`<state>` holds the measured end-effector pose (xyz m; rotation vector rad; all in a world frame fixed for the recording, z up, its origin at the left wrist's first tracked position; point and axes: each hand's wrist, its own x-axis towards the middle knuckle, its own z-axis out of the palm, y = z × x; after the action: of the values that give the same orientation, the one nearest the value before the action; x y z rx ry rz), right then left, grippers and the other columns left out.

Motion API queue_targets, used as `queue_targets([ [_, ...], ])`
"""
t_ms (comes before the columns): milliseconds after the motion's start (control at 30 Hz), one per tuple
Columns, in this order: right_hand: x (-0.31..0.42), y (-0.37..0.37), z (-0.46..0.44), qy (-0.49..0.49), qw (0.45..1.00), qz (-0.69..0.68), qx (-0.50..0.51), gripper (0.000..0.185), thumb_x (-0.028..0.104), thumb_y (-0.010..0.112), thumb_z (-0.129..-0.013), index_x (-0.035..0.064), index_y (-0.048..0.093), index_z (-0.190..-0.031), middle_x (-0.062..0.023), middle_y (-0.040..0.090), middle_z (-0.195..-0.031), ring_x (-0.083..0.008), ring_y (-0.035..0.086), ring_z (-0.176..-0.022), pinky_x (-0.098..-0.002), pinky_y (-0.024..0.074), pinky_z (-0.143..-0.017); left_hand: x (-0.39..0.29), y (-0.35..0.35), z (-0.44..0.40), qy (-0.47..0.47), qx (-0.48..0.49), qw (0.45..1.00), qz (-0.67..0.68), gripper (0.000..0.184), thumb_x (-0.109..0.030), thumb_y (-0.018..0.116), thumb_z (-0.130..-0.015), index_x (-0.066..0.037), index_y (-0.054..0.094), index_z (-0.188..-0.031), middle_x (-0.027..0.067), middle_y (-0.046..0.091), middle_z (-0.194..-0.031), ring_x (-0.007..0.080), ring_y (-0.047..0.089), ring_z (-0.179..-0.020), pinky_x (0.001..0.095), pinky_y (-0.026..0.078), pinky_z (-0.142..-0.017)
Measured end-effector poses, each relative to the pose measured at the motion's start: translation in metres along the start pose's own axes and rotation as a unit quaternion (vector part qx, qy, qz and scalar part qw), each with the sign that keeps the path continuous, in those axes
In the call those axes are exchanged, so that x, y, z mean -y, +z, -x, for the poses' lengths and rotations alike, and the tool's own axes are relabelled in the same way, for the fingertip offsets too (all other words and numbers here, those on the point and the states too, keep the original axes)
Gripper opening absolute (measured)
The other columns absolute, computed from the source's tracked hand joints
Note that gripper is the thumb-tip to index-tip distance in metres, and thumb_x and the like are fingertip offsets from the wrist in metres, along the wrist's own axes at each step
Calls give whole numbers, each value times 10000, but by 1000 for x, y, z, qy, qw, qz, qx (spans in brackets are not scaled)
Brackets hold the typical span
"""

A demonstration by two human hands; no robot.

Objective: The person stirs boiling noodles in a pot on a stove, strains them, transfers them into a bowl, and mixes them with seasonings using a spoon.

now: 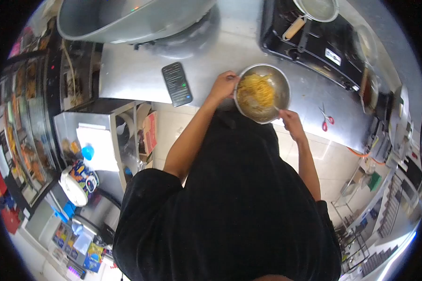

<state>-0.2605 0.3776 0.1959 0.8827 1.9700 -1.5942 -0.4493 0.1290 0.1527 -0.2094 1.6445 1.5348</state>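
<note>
A round metal bowl [284, 84] stands at the front edge of the steel counter, with a yellow, strand-like food [258, 91] inside. My left hand [224, 85] grips the bowl's left rim, fingers closed on it. At the lower right of the bowl, my right hand [291, 123] is closed around the handle of a utensil that reaches over the rim into the food; its far end is hidden. Left of my left hand lies a phone [177, 84] with a lit screen. To the right of the bowl are red-handled scissors [327, 120].
The steel counter [136, 77] carries a large metal basin [140, 23] at the back left. A black gas stove [314, 47] at the back right holds a small pan [320, 8] with a wooden handle. Shelves and a white-lidded appliance [75, 185] stand at the left.
</note>
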Motion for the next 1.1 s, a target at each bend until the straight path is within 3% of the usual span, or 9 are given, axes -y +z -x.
queue_targets([
  [100,-4,-7,13,-17,996,-88,-2,333,332,550,-980,80,611,-771,103,316,-553,-15,254,-471,-227,207,-422,1,0,-1,-1,-2,1000,-9,242,-262,615,-910,-56,625,-1037,42,565,-821,150,584,-758,330,577,-570],
  [200,11,-12,16,-111,979,150,-82,298,304,562,-964,77,650,-792,-8,504,-541,-148,439,-449,-322,355,-453,0,-2,0,-11,4,1000,-16,248,-263,620,-913,-43,614,-1028,46,579,-806,153,597,-738,328,578,-571],
  [267,20,-4,16,-201,908,338,-148,271,306,567,-954,85,668,-833,-75,583,-563,-222,513,-457,-372,427,-478,4,-1,-3,7,-2,1000,-21,241,-251,624,-913,-37,607,-1021,51,593,-807,152,601,-716,320,574,-559],
  [367,43,12,14,-89,851,482,-191,268,322,553,-939,101,702,-903,-192,665,-733,-394,648,-660,-508,502,-618,11,-2,-7,30,2,999,-40,225,-235,629,-912,-36,600,-1011,63,611,-825,152,606,-699,310,565,-538],
  [500,31,34,-21,-59,821,532,-198,356,380,508,-947,87,691,-859,-229,659,-747,-438,652,-726,-526,526,-665,17,0,-10,55,0,996,-64,199,-214,629,-910,-39,591,-998,79,622,-841,154,608,-692,305,558,-512],
  [600,63,57,-1,-113,821,550,-106,326,374,536,-929,101,696,-853,-221,662,-744,-431,653,-713,-528,521,-649,14,4,-7,61,-18,995,-71,176,-197,623,-910,-39,591,-980,89,623,-831,157,609,-677,300,549,-494],
  [700,81,27,8,-85,793,585,-147,300,355,516,-935,134,704,-859,-190,676,-752,-390,675,-730,-488,541,-653,12,5,-3,85,-37,993,-68,126,-155,618,-888,-40,586,-928,103,647,-705,187,587,-483,343,463,-474],
  [833,133,16,41,-44,783,591,-192,277,367,552,-922,151,724,-908,-149,688,-807,-369,672,-755,-465,526,-651,20,2,-10,93,-34,992,-73,140,-169,624,-887,-36,591,-915,101,640,-678,187,588,-486,354,467,-495],
  [1100,198,18,121,-95,791,558,-234,241,324,589,-910,120,714,-878,-132,676,-832,-347,655,-752,-459,504,-641,28,2,-16,91,-27,995,-38,146,-170,652,-871,-39,605,-917,93,640,-680,174,573,-487,342,457,-492],
])
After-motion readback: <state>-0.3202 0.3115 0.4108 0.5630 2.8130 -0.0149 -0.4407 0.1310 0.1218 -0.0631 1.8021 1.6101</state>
